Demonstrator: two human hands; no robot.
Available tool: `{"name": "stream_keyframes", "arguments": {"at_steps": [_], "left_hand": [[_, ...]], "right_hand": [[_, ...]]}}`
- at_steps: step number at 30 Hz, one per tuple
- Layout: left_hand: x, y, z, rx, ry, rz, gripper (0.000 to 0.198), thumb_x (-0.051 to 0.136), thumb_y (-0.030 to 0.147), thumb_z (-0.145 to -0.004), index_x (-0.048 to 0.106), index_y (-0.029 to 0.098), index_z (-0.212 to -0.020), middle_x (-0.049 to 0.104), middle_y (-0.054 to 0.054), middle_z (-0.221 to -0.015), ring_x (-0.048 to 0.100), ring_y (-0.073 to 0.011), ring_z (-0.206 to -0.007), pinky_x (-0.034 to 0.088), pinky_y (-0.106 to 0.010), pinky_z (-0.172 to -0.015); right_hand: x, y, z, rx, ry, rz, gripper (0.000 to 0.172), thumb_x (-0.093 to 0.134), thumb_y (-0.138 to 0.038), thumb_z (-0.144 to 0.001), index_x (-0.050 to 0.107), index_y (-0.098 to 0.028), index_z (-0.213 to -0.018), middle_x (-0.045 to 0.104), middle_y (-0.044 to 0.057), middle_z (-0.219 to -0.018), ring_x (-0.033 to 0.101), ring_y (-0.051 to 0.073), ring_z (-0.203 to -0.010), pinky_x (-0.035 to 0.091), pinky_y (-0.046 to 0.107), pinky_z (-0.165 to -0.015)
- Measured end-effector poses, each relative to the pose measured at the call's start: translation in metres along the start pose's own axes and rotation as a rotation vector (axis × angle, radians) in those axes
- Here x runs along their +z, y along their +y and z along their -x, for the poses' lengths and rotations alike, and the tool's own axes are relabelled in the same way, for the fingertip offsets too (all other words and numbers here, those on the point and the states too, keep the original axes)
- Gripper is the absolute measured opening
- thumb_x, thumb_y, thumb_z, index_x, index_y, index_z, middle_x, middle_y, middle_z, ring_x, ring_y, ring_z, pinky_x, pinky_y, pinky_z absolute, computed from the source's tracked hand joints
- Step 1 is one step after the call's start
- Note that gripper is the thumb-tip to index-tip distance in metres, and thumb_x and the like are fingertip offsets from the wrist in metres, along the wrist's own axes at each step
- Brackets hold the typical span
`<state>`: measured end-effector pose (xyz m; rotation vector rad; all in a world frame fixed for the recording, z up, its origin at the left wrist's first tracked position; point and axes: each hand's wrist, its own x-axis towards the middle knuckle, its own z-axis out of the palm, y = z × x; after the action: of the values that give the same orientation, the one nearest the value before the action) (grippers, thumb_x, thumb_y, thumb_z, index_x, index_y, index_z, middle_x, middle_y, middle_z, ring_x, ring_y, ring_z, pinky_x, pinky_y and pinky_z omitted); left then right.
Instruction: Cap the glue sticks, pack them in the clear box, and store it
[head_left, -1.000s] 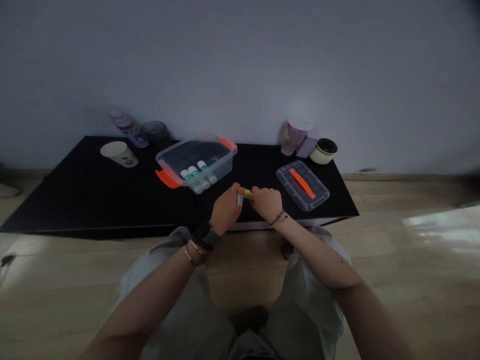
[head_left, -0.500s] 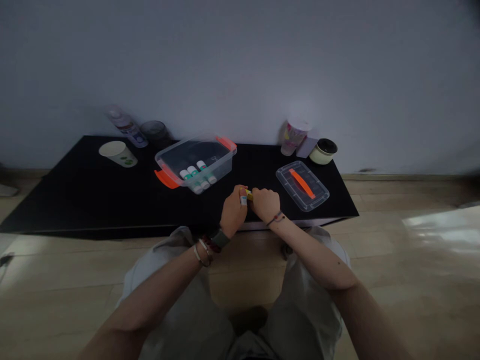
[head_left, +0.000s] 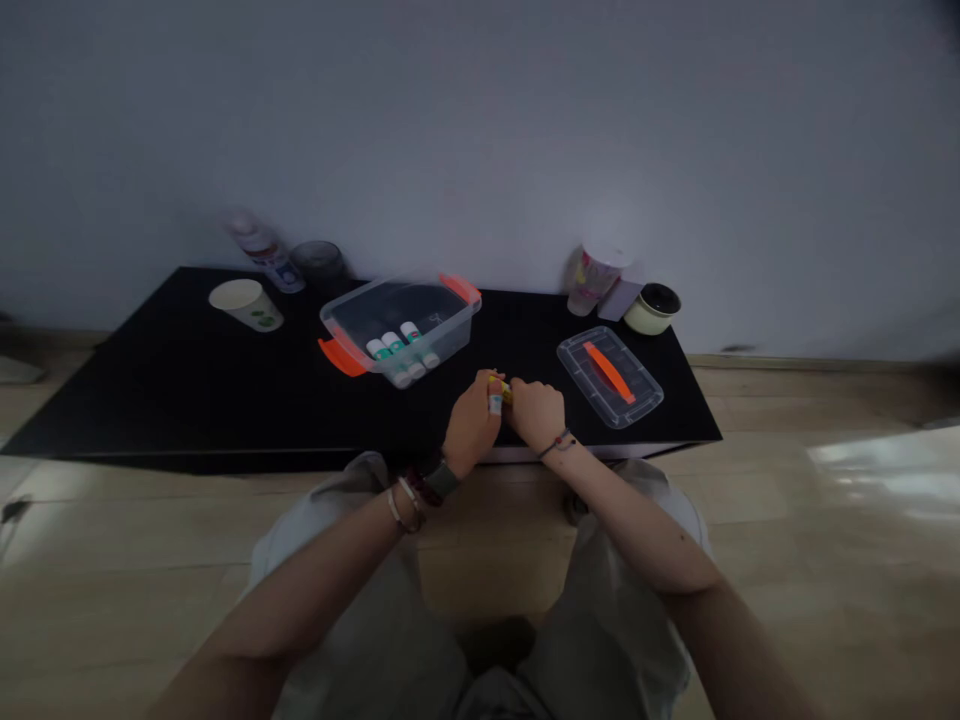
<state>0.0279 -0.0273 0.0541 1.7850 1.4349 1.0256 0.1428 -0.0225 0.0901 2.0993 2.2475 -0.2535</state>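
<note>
We can read no words or numbers. The labels on the yellow stick (head_left: 504, 391), the sticks (head_left: 390, 345) in the plastic box (head_left: 450, 325) and the paper cup (head_left: 251, 312) are too small and blurred.

Black tabletop (head_left: 187, 400) free between hands (head_left: 504, 412) and plastic tub (head_left: 450, 335); plastic lid (head_left: 610, 377) right.

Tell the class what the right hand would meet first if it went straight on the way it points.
The right hand would meet the small yellow stick first, which the left hand also holds; it seems already touching, though depth is unclear.
</note>
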Motion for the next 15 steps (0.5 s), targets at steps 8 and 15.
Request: {"name": "stream_keyframes", "arguments": {"at_steps": [8,15], "left_hand": [[-0.004,-0.005,-0.019,-0.018,0.053,0.456,0.044,0.031,0.051,-0.101,0.060,0.019,-0.101,0.070,-0.012,-0.116,0.065,-0.0233,-0.114,0.050,-0.041,-0.102],[0.001,-0.005,-0.021,-0.023,-0.003,0.532,0.043,0.037,0.057,-0.098,0.059,0.020,-0.091,0.074,-0.011,-0.103,0.068,-0.0245,-0.107,0.049,-0.044,-0.103]], "right_hand": [[0.000,-0.008,-0.009,-0.041,-0.061,-0.296,0.031,0.055,-0.040,-0.093,0.071,-0.016,-0.104,0.074,0.013,-0.101,0.071,0.026,-0.094,0.048,0.029,-0.076],[0.010,0.002,-0.016,-0.014,-0.194,-0.688,0.015,0.062,-0.028,-0.086,0.064,-0.016,-0.078,0.067,0.004,-0.069,0.065,0.017,-0.067,0.042,0.022,-0.059]]}}
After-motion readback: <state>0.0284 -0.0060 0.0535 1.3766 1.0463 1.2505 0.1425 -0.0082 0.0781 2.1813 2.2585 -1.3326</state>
